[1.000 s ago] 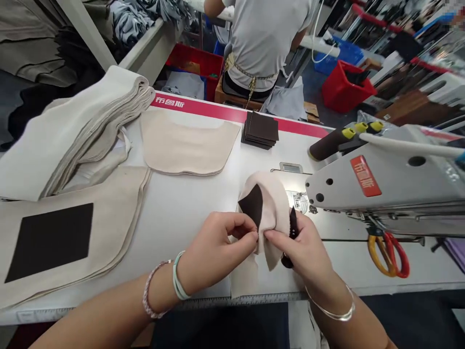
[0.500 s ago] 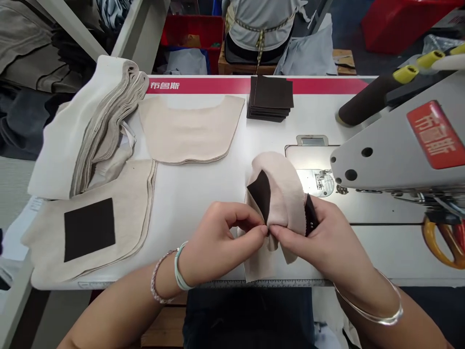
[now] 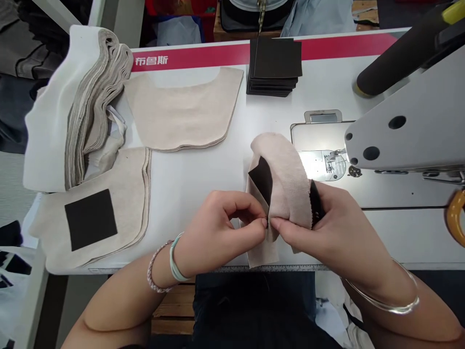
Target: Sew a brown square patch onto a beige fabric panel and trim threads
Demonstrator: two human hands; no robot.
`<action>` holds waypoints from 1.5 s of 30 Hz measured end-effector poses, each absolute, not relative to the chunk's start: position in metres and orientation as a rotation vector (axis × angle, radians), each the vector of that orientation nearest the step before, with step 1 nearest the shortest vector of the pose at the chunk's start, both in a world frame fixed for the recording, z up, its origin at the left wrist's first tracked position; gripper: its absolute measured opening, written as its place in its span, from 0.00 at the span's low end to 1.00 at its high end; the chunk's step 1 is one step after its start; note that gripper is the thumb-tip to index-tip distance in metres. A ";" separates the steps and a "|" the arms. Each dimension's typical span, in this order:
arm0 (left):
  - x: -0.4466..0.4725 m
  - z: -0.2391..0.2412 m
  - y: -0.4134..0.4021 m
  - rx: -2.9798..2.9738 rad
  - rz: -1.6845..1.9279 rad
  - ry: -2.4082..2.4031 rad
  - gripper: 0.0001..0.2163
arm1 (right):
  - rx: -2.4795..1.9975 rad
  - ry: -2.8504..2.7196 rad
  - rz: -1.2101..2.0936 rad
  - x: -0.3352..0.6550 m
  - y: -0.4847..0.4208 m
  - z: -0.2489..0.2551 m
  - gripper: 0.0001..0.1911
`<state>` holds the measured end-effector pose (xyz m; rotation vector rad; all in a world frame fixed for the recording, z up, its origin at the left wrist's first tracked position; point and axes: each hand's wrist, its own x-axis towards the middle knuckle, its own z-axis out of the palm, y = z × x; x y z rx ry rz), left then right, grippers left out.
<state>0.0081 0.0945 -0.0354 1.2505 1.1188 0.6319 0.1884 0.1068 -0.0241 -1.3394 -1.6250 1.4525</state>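
Observation:
Near the table's front edge, both hands hold a folded beige fabric piece [image 3: 286,172] with a black patch [image 3: 262,180] on it. My left hand [image 3: 228,225] pinches the fabric's edge between thumb and forefinger. Close beside that pinch, the thumb of my right hand [image 3: 319,232] presses on the cloth, with its fingers behind the fold. A dark strip shows at the right hand's fingers. What lies exactly between the fingertips is too small to make out. To the left, a black square [image 3: 90,219] lies on stacked beige pieces [image 3: 131,194].
A sewing machine [image 3: 407,111] stands at the right, its needle plate [image 3: 323,165] beyond my right hand. Black squares [image 3: 274,60] are stacked at the back. Beige cut panels [image 3: 185,114] and a thick folded fabric pile [image 3: 54,116] lie left. Orange-handled scissors [image 3: 456,218] are at the right edge.
The camera view has tilted down and shifted slightly, so the table's things sit higher in the picture. Both hands keep nearly the same pinch on the fabric.

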 end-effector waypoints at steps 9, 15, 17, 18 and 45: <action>0.008 -0.038 0.094 1.347 0.679 1.099 0.05 | -1.284 -1.577 1.580 0.190 0.109 -0.024 0.11; 0.010 -0.039 0.091 1.604 0.748 1.136 0.05 | -1.330 -1.659 1.450 0.190 0.107 -0.029 0.13; 0.011 -0.040 0.090 1.681 0.764 1.141 0.06 | -1.337 -1.683 1.416 0.190 0.107 -0.030 0.13; 0.012 -0.040 0.090 1.705 0.766 1.139 0.06 | -1.342 -1.693 1.399 0.190 0.107 -0.030 0.13; 0.010 -0.041 0.092 1.561 0.817 0.977 0.04 | -1.207 -1.627 1.635 0.200 0.112 -0.038 0.12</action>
